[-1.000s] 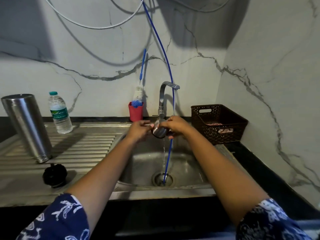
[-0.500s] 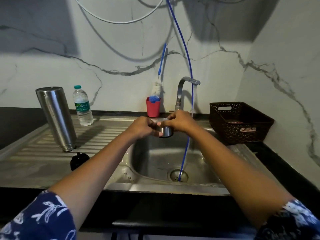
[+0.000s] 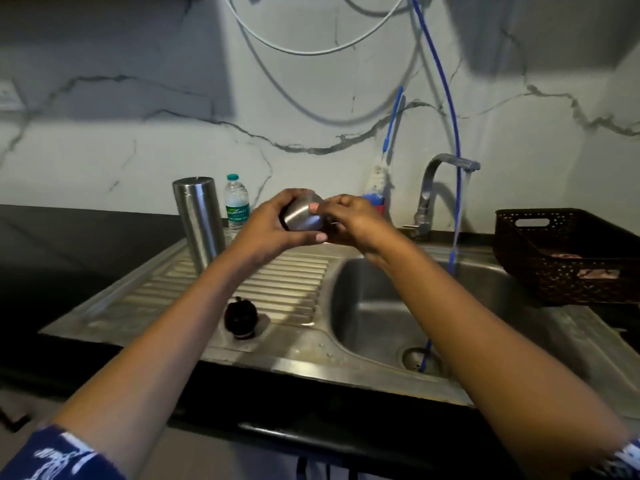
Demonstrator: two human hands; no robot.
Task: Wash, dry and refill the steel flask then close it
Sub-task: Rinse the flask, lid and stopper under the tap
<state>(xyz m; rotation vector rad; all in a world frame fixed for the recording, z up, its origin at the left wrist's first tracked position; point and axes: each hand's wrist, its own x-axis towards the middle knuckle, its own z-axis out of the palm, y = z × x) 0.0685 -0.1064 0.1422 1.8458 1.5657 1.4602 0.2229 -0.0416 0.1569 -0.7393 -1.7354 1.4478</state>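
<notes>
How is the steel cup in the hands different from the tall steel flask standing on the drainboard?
The steel cup is short and rounded; the steel flask is tall and straight-sided. The cup is held tipped in the air by the left hand and right hand; the flask stands untouched on the drainboard. The cup looks far smaller. Both are brushed bare steel.

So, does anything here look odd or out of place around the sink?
Yes. The tap is running into the sink while both hands hold the steel cup away from the stream, above the drainboard. The steel flask stands upside down there, probably draining. Nothing looks spilled or damaged.
</notes>
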